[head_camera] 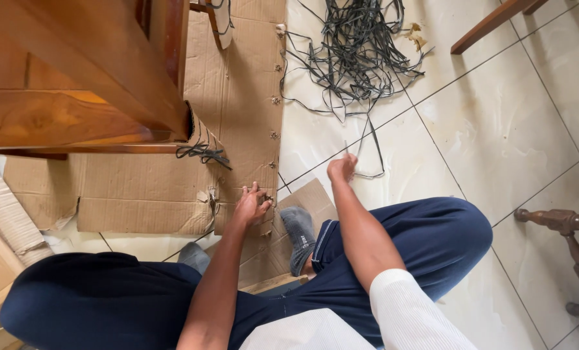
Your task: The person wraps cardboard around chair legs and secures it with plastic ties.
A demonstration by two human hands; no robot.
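While the person sits cross-legged on the pale tiled floor (497, 123), the left hand (250, 206) presses down on the edge of a flattened brown cardboard sheet (237, 97), fingers curled around something small that cannot be made out. The right hand (341, 167) is closed, pinching a thin dark grey strap (375, 152) that trails across the tiles. Farther out lies a tangled heap of dark grey straps (357, 48). A reddish-brown wooden furniture frame (75, 71) stands over the cardboard at the left, and a carved wooden chair leg (561, 221) shows at the right.
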